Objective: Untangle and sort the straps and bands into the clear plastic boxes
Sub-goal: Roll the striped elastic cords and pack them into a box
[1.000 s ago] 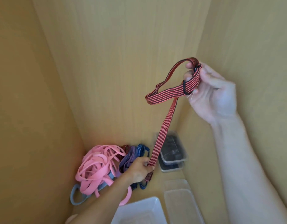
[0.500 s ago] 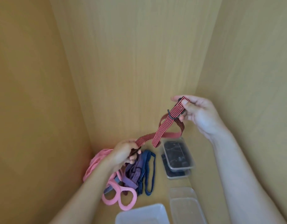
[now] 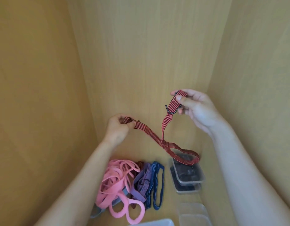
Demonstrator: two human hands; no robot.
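A red strap with black stripes (image 3: 157,136) hangs in the air between my two hands. My left hand (image 3: 119,128) pinches one end of it. My right hand (image 3: 194,105) pinches the other end, where a black metal hook (image 3: 169,110) sticks out. The strap's slack middle droops in a loop over a clear plastic box (image 3: 188,173) holding dark straps. Below my left arm lies a tangled pile: pink bands (image 3: 118,185), purple straps (image 3: 141,181) and a dark blue band (image 3: 158,185).
Wooden panels close in the space at the left, back and right. An empty clear box (image 3: 194,214) stands at the lower right and a white tray (image 3: 155,223) at the bottom edge. A grey band (image 3: 96,213) peeks out under the pink ones.
My left hand has risen from the pile and moved left with its end of the strap. My right hand came down from high up. The strap now sags in a loop over the box.
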